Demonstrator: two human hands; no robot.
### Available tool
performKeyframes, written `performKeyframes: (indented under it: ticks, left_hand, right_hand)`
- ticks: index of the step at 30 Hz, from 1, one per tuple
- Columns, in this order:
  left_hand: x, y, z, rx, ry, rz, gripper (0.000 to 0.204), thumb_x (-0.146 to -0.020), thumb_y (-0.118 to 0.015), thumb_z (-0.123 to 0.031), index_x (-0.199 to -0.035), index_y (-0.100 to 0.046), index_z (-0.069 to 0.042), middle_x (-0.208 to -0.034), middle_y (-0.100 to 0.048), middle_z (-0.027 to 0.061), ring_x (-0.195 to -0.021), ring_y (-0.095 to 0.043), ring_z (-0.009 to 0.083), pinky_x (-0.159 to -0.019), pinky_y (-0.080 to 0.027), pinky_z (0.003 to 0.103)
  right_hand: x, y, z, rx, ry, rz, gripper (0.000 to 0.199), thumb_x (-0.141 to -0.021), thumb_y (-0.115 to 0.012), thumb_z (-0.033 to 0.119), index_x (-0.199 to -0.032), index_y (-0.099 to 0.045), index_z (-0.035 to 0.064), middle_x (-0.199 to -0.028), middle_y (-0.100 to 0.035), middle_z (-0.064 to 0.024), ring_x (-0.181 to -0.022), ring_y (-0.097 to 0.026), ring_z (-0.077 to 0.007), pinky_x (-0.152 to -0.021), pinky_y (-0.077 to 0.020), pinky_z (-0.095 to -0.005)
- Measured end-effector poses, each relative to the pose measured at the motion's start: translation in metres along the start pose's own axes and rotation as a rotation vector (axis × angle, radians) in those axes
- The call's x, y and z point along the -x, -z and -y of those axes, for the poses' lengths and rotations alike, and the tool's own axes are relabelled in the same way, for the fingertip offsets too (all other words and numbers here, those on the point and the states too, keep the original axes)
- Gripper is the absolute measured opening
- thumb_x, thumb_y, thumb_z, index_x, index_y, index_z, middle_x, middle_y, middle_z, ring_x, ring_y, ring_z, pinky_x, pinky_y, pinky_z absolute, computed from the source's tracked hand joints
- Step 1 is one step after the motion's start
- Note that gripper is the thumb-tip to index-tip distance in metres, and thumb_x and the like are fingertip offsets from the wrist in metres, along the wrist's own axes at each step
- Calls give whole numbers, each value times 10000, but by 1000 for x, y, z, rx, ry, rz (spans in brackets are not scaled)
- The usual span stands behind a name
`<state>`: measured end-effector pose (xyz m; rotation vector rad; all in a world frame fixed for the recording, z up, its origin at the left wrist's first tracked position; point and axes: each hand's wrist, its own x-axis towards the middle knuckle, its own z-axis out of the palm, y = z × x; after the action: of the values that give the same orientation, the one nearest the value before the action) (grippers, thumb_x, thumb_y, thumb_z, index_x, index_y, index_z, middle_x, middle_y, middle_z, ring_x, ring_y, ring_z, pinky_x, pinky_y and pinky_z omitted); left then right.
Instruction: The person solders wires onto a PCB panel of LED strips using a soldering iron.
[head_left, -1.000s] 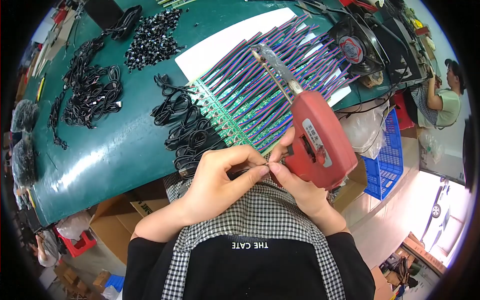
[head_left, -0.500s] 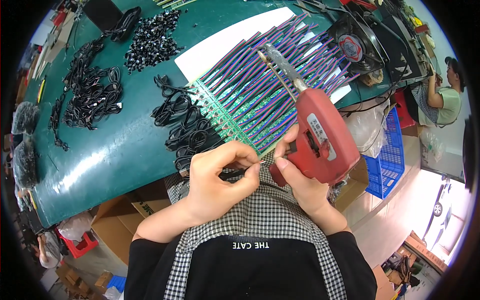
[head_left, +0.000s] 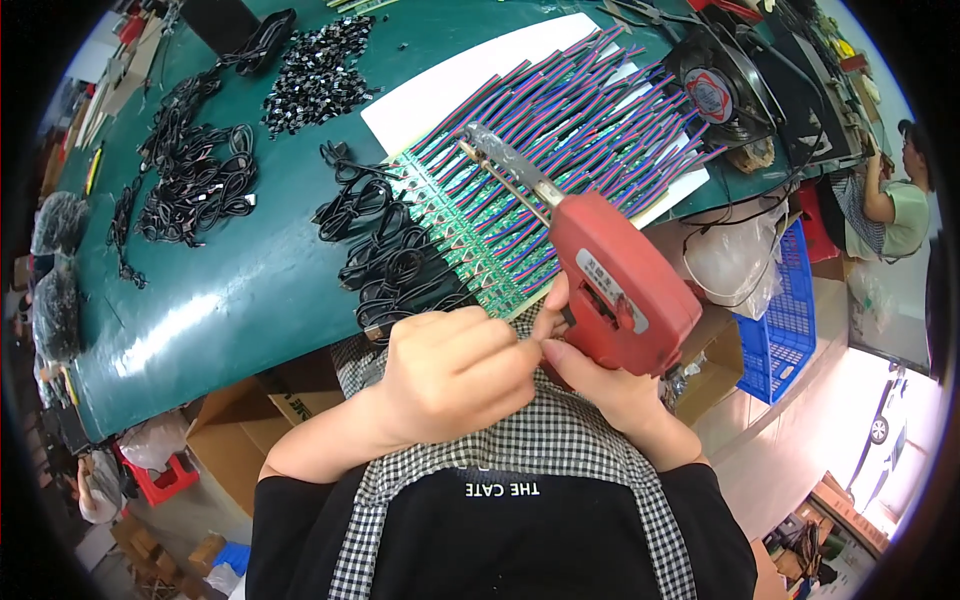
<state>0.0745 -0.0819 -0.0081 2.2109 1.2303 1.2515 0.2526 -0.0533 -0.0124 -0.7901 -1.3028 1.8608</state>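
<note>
My right hand point(head_left: 615, 390) is closed around the grip of a red soldering gun point(head_left: 640, 300). Its metal barrel points away and to the left, above a panel of green circuit boards point(head_left: 440, 215). Rows of striped red, blue and black wires point(head_left: 540, 130) lie across the boards. Knuckles up, my left hand point(head_left: 455, 375) is closed beside the gun's grip, its fingertips against my right fingers. The black cable seen in it earlier is now hidden by the fist. Bundled black cables point(head_left: 395, 270) lie on the bench just beyond my left hand.
On the green bench point(head_left: 190, 320) are more black cables point(head_left: 190, 185) and a heap of small black parts point(head_left: 320, 75). A fan point(head_left: 710, 95) stands at the far right. Cardboard boxes point(head_left: 235, 430) and a blue crate point(head_left: 785, 320) are below the edge. Another person point(head_left: 890, 200) is at right.
My left hand has turned knuckles up and moved slightly right, against the right fingers, hiding the cable and its bare tip. The soldering gun has shifted left, with its barrel swung left.
</note>
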Motion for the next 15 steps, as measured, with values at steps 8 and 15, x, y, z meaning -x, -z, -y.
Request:
performKeyframes:
  ticks: [8,15]
  left_hand:
    - [11,-5,-3,-47,-32,-36,219,-546,-652,51,-728,-582,-50,-597,-525,23,-423,-468,133,-387,-366,236]
    - [9,3,-1,-53,522,-80,173,-648,-665,26,-764,-565,-54,-713,-535,40,-492,-526,157,-438,-414,276]
  right_hand:
    - [2,-4,5,77,-1,5,373,-826,-588,-65,-1161,-441,11,-969,-521,-65,-858,-579,-123,-758,-484,-267]
    - [20,30,1,15,73,-48,366,-801,-633,-21,-1134,-488,17,-853,-571,-60,-808,-576,-120,-741,-471,-262]
